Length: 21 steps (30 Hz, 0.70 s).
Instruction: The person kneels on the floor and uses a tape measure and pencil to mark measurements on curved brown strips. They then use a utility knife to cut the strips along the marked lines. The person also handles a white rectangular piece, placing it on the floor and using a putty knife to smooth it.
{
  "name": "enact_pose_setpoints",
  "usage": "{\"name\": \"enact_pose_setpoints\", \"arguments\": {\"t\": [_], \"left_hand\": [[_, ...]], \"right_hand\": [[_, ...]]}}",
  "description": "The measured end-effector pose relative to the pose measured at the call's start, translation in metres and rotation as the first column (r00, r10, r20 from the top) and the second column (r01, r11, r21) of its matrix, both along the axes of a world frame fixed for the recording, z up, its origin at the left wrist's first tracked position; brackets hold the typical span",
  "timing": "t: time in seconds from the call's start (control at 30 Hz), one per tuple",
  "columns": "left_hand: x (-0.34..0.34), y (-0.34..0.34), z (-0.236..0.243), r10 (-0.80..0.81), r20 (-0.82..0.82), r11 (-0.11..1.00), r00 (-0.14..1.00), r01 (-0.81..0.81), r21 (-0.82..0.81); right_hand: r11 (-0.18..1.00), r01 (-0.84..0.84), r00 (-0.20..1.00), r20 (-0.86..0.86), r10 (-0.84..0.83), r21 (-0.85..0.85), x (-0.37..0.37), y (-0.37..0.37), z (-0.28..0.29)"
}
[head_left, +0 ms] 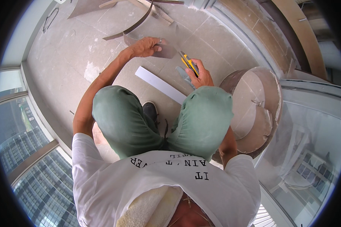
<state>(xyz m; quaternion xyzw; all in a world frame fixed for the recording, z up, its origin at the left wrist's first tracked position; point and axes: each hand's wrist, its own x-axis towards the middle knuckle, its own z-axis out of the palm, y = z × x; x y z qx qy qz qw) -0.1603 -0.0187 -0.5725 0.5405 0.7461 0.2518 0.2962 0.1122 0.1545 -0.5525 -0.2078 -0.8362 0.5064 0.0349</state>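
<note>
My left hand point(148, 47) reaches forward with its fingers closed on the edge of a thin grey-brown sheet point(166, 51). My right hand point(201, 75) grips a yellow and black utility knife point(190, 65), its front end pointing up and left toward the sheet. Around the knife's tip and the sheet's right end the picture is hazy, so I cannot tell whether they touch. Below the hands a flat white strip point(159, 84) lies slantwise on the floor. A grey-blue piece point(183, 75) shows beside my right hand, its kind unclear.
Beyond my left hand lie a dark curved strip point(134, 26) and several bent offcuts point(155, 13). A large rolled brown sheet point(272, 90) stands on the tiled floor point(79, 49) at my right. Windows point(30, 132) line the left; a glass door point(303, 125) stands at right.
</note>
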Motion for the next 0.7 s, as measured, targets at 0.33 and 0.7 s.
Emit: {"name": "enact_pose_setpoints", "arguments": {"t": [0.33,0.7], "left_hand": [[-0.004,-0.004,-0.015,-0.001,-0.003,0.998,1.0,0.001,-0.062],[0.01,-0.007,0.003,-0.061,-0.296,0.998,0.953,0.054,-0.03]], "right_hand": [[0.999,-0.032,0.999,-0.024,0.031,-0.044,0.003,-0.001,-0.015],[0.995,-0.092,0.985,0.144,0.097,-0.043,0.001,-0.002,0.0]]}}
